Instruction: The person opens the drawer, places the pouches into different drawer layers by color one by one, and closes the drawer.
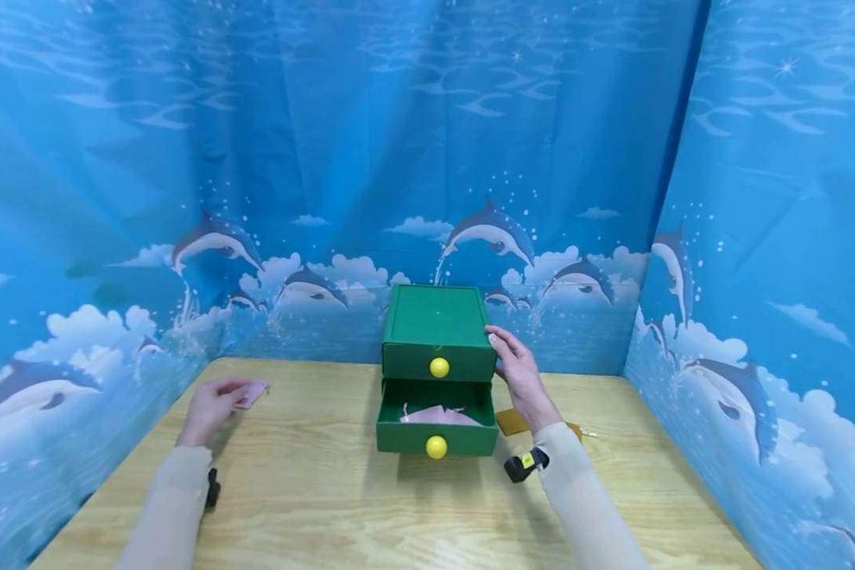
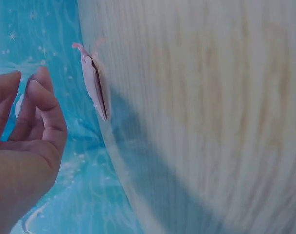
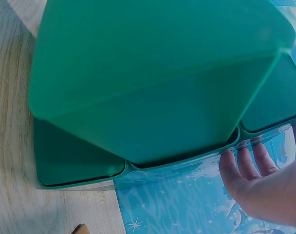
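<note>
A green drawer chest (image 1: 438,313) with yellow knobs stands on the table. Its top drawer is closed; the middle drawer (image 1: 399,438) is pulled out with a pink drawstring pouch (image 1: 435,416) inside. In the right wrist view, the closed bottom drawer (image 3: 75,156) shows below it. My right hand (image 1: 518,372) rests its fingertips on the chest's right side. On the left, another small pink pouch (image 2: 93,85) is at the tabletop. My left hand (image 1: 212,406) is beside that pouch, fingers loosely bent, with a gap between them in the left wrist view.
A mustard-brown pouch (image 1: 511,422) lies right of the chest, partly hidden by my right forearm. The wooden table (image 1: 313,491) meets a blue dolphin-print curtain (image 1: 328,198) at the back and both sides.
</note>
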`<state>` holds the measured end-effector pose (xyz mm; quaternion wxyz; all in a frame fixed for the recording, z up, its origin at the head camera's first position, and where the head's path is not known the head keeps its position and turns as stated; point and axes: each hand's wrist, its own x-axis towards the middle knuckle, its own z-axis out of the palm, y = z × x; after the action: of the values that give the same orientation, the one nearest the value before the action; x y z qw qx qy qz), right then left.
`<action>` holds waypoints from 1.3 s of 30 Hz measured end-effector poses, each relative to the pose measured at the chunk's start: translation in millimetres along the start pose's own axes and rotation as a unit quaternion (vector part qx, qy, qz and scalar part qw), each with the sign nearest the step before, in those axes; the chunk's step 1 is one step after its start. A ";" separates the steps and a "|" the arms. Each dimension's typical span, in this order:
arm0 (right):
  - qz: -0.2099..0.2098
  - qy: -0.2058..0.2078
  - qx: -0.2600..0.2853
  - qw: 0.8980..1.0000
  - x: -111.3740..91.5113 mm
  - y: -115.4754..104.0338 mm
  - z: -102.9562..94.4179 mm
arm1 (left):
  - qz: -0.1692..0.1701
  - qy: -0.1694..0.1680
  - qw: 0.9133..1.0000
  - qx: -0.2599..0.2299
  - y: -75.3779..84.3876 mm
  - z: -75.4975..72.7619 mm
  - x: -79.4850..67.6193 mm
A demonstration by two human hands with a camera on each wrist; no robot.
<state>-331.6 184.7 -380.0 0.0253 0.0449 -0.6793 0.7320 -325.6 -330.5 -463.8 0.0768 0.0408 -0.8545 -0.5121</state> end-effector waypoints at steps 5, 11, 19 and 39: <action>-0.001 0.001 0.004 1.000 0.9 0.9 -0.3 | -0.033 0.015 0.999 0.017 0.0 -4.1 -3.1; 0.000 0.000 0.004 1.000 1.3 1.0 -0.6 | -0.078 0.020 0.997 0.017 -1.3 -4.1 1.7; 0.004 0.001 0.004 1.000 3.2 2.1 -0.2 | -0.099 -0.037 0.994 0.034 -10.0 -6.0 8.9; 0.014 -0.011 0.008 1.000 -2.2 -3.8 0.3 | -0.067 -0.119 0.987 0.086 -13.9 -1.1 10.0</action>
<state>-329.0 184.7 -376.4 0.0071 0.0442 -0.6741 0.7373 -335.3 -339.5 -474.7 -0.0638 0.0432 -0.8936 -0.4421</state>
